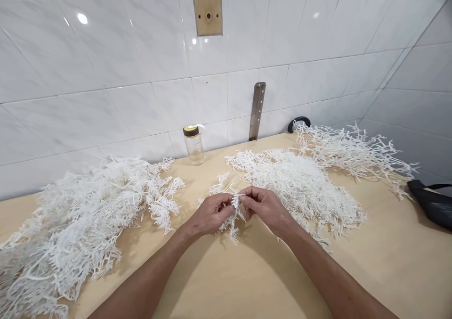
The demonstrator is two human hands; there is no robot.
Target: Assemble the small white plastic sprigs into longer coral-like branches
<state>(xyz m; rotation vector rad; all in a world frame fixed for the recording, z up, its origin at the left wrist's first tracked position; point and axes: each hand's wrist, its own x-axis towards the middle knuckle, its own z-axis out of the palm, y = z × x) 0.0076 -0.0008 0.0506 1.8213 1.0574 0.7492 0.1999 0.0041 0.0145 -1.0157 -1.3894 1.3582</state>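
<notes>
Between my hands, just above the table, is a white branched plastic sprig with fine, needle-like tips. My left hand pinches it from the left, thumb against the fingers. From the right, my right hand pinches a thin piece at the top of the sprig, its fingertips close to the left ones. A few more white strands lie just behind my left hand. The exact spot where the fingertips meet the sprig is partly covered by the fingers.
A large heap of white sprigs covers the table's left side. Another pile lies right of my hands, with bare white branches behind it. A clear bottle and a metal strip stand by the tiled wall. A black object sits far right.
</notes>
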